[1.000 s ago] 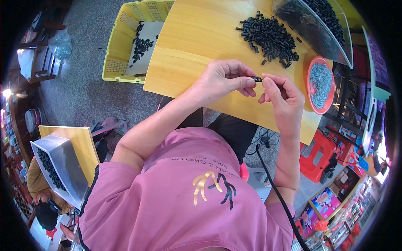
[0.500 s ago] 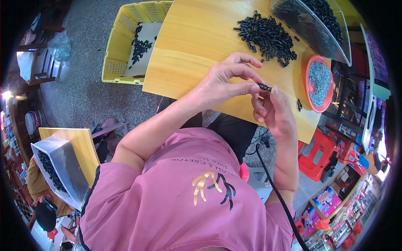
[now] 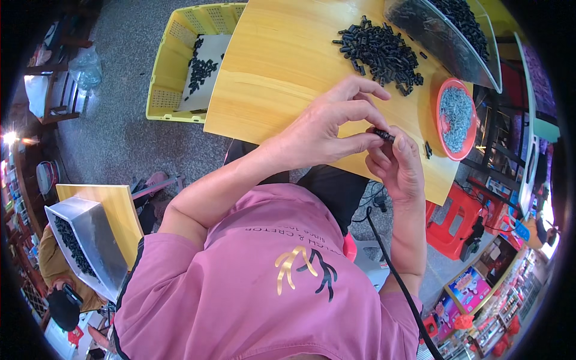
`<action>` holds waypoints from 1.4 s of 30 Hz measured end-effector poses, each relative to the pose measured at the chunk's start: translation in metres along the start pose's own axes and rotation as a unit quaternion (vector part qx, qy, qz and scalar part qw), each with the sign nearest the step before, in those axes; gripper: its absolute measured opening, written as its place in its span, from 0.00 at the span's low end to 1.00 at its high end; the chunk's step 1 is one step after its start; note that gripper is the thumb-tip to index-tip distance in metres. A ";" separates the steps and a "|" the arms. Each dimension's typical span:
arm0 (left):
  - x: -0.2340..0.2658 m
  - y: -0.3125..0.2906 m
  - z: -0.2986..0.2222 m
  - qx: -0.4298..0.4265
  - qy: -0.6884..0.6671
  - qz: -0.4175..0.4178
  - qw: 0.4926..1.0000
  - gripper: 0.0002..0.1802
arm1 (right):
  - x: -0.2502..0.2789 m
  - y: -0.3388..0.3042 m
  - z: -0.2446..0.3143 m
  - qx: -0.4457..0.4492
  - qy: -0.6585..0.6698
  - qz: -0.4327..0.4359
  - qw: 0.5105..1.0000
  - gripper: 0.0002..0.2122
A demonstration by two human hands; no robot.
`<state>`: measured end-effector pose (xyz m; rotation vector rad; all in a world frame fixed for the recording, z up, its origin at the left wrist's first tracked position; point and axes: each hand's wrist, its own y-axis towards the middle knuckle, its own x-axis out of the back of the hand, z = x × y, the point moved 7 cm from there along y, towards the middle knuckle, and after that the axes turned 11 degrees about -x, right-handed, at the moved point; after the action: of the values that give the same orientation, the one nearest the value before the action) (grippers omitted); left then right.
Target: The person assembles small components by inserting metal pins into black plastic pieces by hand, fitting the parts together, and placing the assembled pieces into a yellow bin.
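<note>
A small black cylindrical plastic part point(image 3: 384, 135) spans the gap between my two hands over the table. My left hand point(image 3: 329, 127) pinches one end with thumb and forefinger, its other fingers lifted and bent. From the other side, my right hand point(image 3: 399, 167) grips the other end between thumb and fingers, the remaining fingers curled beneath. Beyond the hands lies a heap of similar black parts point(image 3: 384, 57). Close to my right hand, a loose black piece or two point(image 3: 428, 150) rests on the wooden tabletop point(image 3: 270, 72).
A red bowl point(image 3: 442, 133) of small silvery metal pieces point(image 3: 456, 117) stands at the right. Behind it is a clear bin point(image 3: 444, 45) with black parts. A yellow crate point(image 3: 157, 78) sits left of the table, and a red stool point(image 3: 453, 222) at right. A co-worker point(image 3: 66, 300) is at lower left.
Both hands have shifted slightly nearer to me with the black part. My left hand's raised fingers have moved a little to the right, and my right fingertips cover its end more.
</note>
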<state>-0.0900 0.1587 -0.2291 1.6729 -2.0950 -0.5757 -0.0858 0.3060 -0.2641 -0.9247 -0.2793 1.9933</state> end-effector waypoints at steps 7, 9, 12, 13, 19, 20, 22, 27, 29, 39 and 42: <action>-0.001 -0.001 0.005 -0.023 -0.056 -0.017 0.998 0.11 | -0.002 -0.001 -0.002 -0.011 0.025 0.010 1.000 0.22; -0.001 -0.001 0.004 -0.017 -0.048 -0.010 0.999 0.11 | -0.003 0.000 -0.003 0.007 0.052 0.026 0.998 0.25; -0.003 -0.002 0.004 0.006 -0.050 -0.001 0.999 0.10 | -0.003 -0.001 -0.001 -0.016 0.017 0.005 1.000 0.22; -0.005 -0.003 0.006 0.023 -0.062 0.001 0.998 0.10 | -0.002 -0.002 -0.002 -0.016 0.017 0.004 1.000 0.22; -0.012 -0.006 0.006 0.004 -0.112 -0.020 0.994 0.10 | 0.002 -0.006 -0.002 -0.024 0.010 0.021 0.999 0.26; -0.013 -0.006 0.006 0.004 -0.112 -0.019 0.994 0.10 | 0.000 -0.006 -0.001 -0.022 0.018 0.022 0.999 0.21; -0.014 -0.006 0.004 -0.015 -0.138 -0.032 0.990 0.11 | -0.002 -0.007 0.000 -0.020 0.025 0.023 0.999 0.16; -0.015 -0.003 0.001 -0.033 -0.154 -0.043 0.987 0.11 | -0.009 -0.010 0.004 0.028 0.027 0.025 0.999 0.17; -0.016 -0.002 0.000 -0.037 -0.157 -0.042 0.986 0.11 | -0.011 -0.011 0.004 0.035 0.019 0.021 0.999 0.18; -0.018 0.005 -0.006 -0.065 -0.152 -0.025 0.986 0.11 | -0.019 -0.019 0.009 0.068 0.017 0.026 0.997 0.21; -0.016 0.008 -0.009 -0.067 -0.143 0.000 0.987 0.13 | -0.021 -0.020 0.011 0.055 0.017 0.022 0.998 0.20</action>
<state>-0.0883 0.1747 -0.2183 1.5921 -2.1937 -0.9848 -0.0743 0.3020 -0.2354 -0.8995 -0.1297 2.0101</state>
